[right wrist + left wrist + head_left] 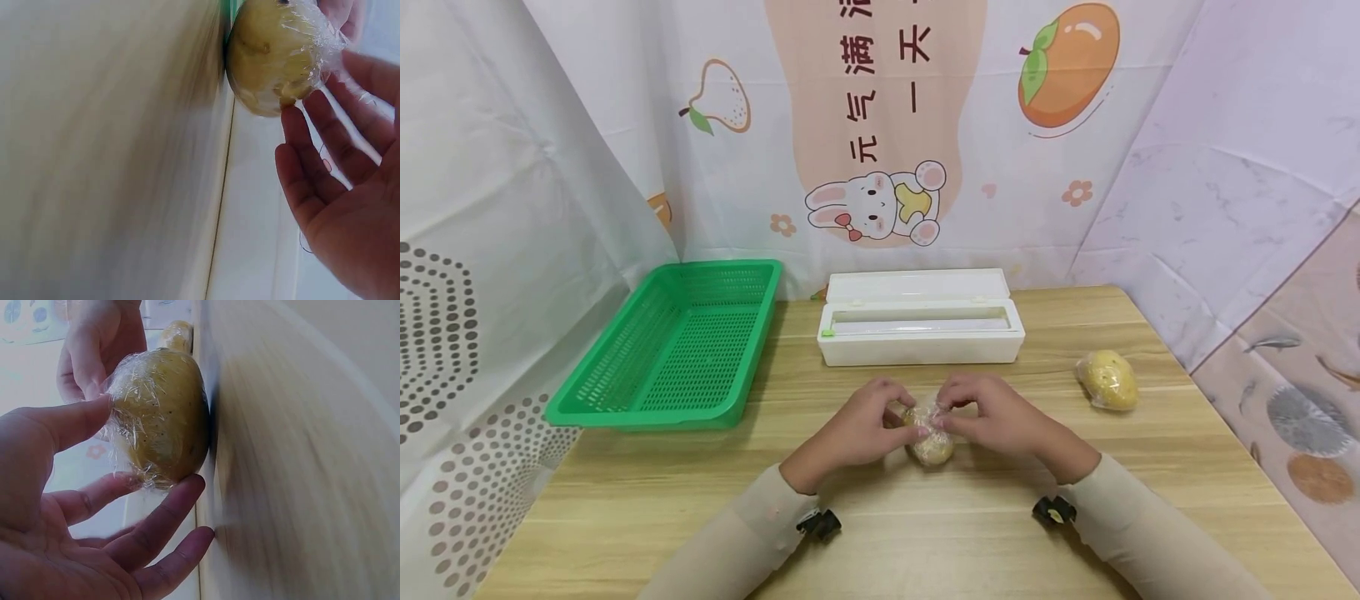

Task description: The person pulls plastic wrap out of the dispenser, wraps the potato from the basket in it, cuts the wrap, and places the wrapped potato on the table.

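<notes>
A potato (934, 451) in crinkled cling film (128, 403) sits on the wooden table between both hands. My left hand (868, 423) holds it from the left, its thumb on the bunched film and its fingertips (190, 487) against the potato's side. From the right, my right hand (992, 412) pinches the gathered film on top between thumb and fingers; in the right wrist view other fingertips (292, 115) touch the potato's side. Part of the potato is hidden behind the fingers in the head view.
A second wrapped potato (1108, 380) lies at the right of the table (925, 542). Behind the hands stands a white cling film box (921, 348), its lid raised and a roll inside. A green plastic basket (741, 406) stands at the left. Printed curtains (730, 208) hang along the back.
</notes>
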{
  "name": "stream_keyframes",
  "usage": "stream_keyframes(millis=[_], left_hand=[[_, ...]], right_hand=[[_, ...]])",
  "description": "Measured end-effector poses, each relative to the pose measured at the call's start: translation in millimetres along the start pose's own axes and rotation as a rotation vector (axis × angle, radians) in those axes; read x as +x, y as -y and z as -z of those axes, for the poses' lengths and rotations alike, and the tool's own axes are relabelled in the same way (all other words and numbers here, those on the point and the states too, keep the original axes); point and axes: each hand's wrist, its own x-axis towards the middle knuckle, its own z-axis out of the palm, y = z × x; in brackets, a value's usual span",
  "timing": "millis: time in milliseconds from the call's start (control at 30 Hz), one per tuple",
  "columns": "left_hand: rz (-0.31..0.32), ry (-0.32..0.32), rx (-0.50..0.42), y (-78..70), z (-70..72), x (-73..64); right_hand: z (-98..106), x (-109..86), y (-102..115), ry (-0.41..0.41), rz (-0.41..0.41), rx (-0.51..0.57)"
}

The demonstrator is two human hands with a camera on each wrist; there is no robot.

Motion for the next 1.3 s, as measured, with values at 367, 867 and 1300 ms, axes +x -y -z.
stream_keyframes(millis=[367,867,1300], left_hand=[[0.031,0.015,-0.098,0.8,0.3,1.6],[0.094,-0.021,-0.128,11.4,-4.4,6.8],[-0.003,0.085,-0.061,9.0,1.6,3.0]], right_hand=[[-11,0.6,-2,-0.037,-0.337,0.211],[-10,0.3,2,-0.006,-0.177,0.124],[-10,0.3,9,-0.037,-0.147,0.065]])
